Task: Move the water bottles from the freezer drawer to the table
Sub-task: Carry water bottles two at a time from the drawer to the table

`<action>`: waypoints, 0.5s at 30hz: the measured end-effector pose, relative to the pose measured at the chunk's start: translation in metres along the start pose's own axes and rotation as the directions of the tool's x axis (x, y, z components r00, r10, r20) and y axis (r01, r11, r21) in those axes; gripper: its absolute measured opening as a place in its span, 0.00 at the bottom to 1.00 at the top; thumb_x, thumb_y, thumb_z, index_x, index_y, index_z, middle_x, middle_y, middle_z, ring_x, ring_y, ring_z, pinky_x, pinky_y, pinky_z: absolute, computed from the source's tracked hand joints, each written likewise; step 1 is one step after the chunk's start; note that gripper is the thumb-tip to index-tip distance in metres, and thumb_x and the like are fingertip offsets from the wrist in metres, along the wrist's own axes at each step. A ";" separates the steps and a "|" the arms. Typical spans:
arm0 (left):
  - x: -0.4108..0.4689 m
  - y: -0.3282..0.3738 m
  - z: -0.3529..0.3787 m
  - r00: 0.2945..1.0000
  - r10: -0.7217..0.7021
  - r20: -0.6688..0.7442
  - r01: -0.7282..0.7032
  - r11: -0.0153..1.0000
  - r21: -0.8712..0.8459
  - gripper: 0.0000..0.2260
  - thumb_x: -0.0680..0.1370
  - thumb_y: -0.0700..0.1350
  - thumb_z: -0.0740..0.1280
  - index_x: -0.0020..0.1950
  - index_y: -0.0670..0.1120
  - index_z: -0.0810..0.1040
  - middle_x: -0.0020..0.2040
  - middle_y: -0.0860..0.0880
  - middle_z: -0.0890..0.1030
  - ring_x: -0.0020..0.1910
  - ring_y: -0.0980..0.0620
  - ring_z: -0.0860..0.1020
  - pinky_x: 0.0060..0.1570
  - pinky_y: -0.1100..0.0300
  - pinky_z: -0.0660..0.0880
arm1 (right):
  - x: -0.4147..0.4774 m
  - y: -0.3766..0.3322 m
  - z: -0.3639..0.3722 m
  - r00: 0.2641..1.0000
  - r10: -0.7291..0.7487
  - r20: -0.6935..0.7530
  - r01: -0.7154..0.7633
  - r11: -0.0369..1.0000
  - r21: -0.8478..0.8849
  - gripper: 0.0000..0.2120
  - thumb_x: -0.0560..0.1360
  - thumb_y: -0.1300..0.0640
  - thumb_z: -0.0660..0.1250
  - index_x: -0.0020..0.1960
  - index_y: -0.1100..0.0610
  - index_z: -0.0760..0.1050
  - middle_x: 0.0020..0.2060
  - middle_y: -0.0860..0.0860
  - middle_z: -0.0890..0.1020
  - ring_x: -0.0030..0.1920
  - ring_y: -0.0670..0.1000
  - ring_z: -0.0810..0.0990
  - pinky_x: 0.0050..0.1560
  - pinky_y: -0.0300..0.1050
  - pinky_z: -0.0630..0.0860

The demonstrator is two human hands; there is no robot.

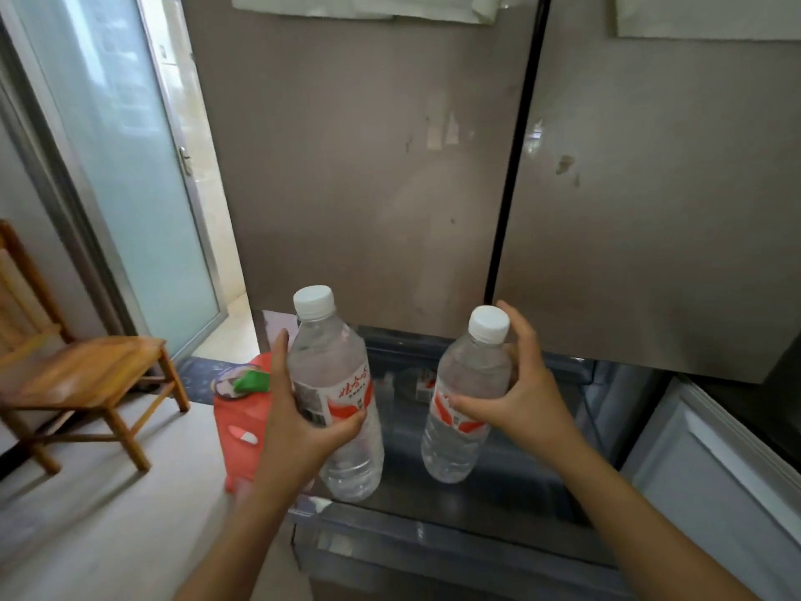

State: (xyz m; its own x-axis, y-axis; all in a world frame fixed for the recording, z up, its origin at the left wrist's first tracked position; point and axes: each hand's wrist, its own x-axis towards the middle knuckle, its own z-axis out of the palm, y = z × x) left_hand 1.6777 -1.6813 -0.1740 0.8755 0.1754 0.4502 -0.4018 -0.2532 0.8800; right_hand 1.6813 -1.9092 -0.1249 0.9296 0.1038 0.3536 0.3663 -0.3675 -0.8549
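**Two water bottles held above an open freezer drawer**

Well to the left of the left hand, a wooden chair (86, 375) stands on the pale floor in front of a frosted glass door (125, 188). Just beside the left wrist, on its outer side, is a red plastic stool (247, 427) with a small green object (251, 380) lying on top.

The left hand (297, 427) grips the left bottle (333, 396) round its red-and-white label, with the thumb across the front and the fingers wrapped behind. The bottle is upright, its white cap on, and it leans slightly to the left. The right bottle (468, 396), also capped and roughly upright, is held a short way apart from it. The right hand (533, 396) holds it from the outer side, with the thumb on the label and the fingers curled behind the neck and shoulder.

Both bottles are off the drawer floor, over the open freezer drawer (433, 544), which is pulled out below and between the two forearms. Between the hands and further back in the drawer lies a blurred shape with a red label, possibly another bottle (416, 381); it is too indistinct to say. Above the hands are the closed grey-brown fridge doors (368, 167). To the right of the right forearm stands a pale cabinet or appliance (715, 470).
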 end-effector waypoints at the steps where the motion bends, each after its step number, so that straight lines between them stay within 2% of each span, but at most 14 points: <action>1: -0.002 0.005 -0.006 1.000 -0.012 -0.009 0.012 1.000 0.009 0.47 0.59 0.48 0.79 0.64 0.69 0.50 0.62 0.72 0.61 0.61 0.69 0.66 0.61 0.61 0.66 | 0.002 -0.005 0.005 0.999 -0.015 0.030 0.014 1.000 0.021 0.49 0.61 0.61 0.78 0.58 0.24 0.50 0.53 0.29 0.67 0.54 0.38 0.73 0.54 0.40 0.74; 3: -0.011 0.012 -0.024 0.997 -0.031 -0.072 0.034 0.999 0.038 0.45 0.57 0.50 0.77 0.63 0.70 0.52 0.60 0.73 0.61 0.60 0.66 0.67 0.61 0.58 0.66 | 0.006 -0.016 0.020 0.993 -0.050 0.105 0.042 0.996 0.072 0.49 0.60 0.61 0.78 0.59 0.24 0.51 0.55 0.31 0.68 0.56 0.41 0.73 0.56 0.45 0.75; 5: -0.023 0.016 -0.042 0.987 -0.050 -0.153 0.059 0.996 0.059 0.46 0.59 0.43 0.79 0.63 0.67 0.53 0.61 0.68 0.64 0.57 0.67 0.69 0.59 0.60 0.68 | 0.008 -0.025 0.036 0.981 -0.082 0.177 0.064 0.992 0.110 0.49 0.60 0.61 0.78 0.59 0.24 0.50 0.53 0.32 0.69 0.55 0.40 0.74 0.56 0.46 0.75; 7: -0.037 0.017 -0.060 0.975 -0.048 -0.217 0.067 0.995 0.080 0.48 0.60 0.34 0.78 0.64 0.66 0.54 0.62 0.63 0.66 0.55 0.71 0.70 0.53 0.70 0.72 | 0.008 -0.031 0.051 0.963 -0.114 0.244 0.080 0.986 0.144 0.49 0.59 0.61 0.78 0.58 0.24 0.51 0.52 0.30 0.69 0.53 0.38 0.73 0.56 0.44 0.74; 9: -0.056 0.021 -0.079 0.953 -0.056 -0.298 0.096 0.988 0.119 0.46 0.58 0.39 0.79 0.63 0.66 0.55 0.59 0.66 0.67 0.54 0.75 0.71 0.44 0.78 0.71 | 0.007 -0.038 0.070 0.927 -0.154 0.341 0.091 0.977 0.193 0.48 0.59 0.59 0.78 0.57 0.24 0.52 0.51 0.28 0.68 0.52 0.35 0.73 0.52 0.37 0.74; 11: -0.078 0.028 -0.093 0.922 -0.095 -0.376 0.159 0.977 0.142 0.44 0.54 0.48 0.77 0.63 0.67 0.56 0.58 0.68 0.68 0.54 0.74 0.71 0.44 0.79 0.71 | 0.005 -0.042 0.088 0.885 -0.188 0.426 0.087 0.966 0.244 0.46 0.59 0.58 0.78 0.58 0.26 0.52 0.52 0.27 0.66 0.52 0.34 0.72 0.49 0.32 0.74; 13: -0.104 0.031 -0.107 0.867 -0.139 -0.478 0.237 0.959 0.152 0.43 0.54 0.52 0.75 0.62 0.68 0.56 0.56 0.69 0.69 0.54 0.73 0.73 0.44 0.78 0.71 | -0.002 -0.045 0.114 0.816 -0.224 0.532 0.084 0.958 0.274 0.46 0.61 0.56 0.78 0.59 0.27 0.51 0.54 0.26 0.63 0.55 0.35 0.71 0.55 0.36 0.72; 15: -0.131 0.031 -0.118 0.815 -0.149 -0.560 0.293 0.939 0.177 0.44 0.57 0.45 0.78 0.61 0.68 0.56 0.55 0.70 0.69 0.52 0.74 0.73 0.43 0.75 0.72 | -0.011 -0.041 0.139 0.756 -0.240 0.610 0.090 0.960 0.266 0.46 0.61 0.54 0.78 0.59 0.24 0.49 0.56 0.27 0.64 0.59 0.40 0.69 0.58 0.42 0.71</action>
State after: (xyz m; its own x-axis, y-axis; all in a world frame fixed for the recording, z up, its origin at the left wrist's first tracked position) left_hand 1.5192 -1.6000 -0.1879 0.6229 0.7136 0.3207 -0.0733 -0.3550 0.9320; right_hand 1.6618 -1.7665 -0.1470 0.6397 0.7299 0.2408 0.4464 -0.0978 -0.8895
